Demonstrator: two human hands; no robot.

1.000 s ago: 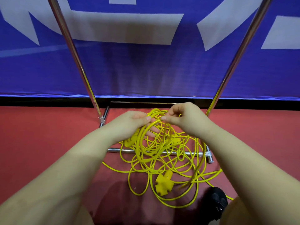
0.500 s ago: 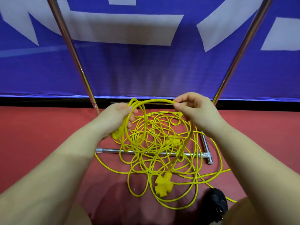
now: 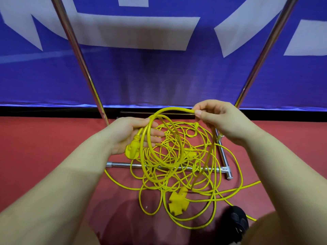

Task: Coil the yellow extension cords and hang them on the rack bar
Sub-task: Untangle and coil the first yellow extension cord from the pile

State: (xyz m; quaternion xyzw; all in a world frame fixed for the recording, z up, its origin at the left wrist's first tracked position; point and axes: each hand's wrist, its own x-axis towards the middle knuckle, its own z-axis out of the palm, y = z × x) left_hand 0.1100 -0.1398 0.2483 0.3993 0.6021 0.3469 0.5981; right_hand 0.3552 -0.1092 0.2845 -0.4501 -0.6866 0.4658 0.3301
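Red floor [image 3: 44, 147] — blue banner [image 3: 159, 76] behind

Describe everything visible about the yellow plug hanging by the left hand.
The yellow plug is a moulded, rubbery-looking head, the same yellow as its cord, widening from a ribbed neck into a rounded body. It hangs downward below the left hand, which holds the cord loops just above it, and rests against that hand's heel. It sits above the red floor, not touching it. Its prongs cannot be seen.

Bright, even overhead light; a soft shadow pools on the floor [image 3: 115, 214]; wide-angle bending splays the rack poles [image 3: 77, 55].
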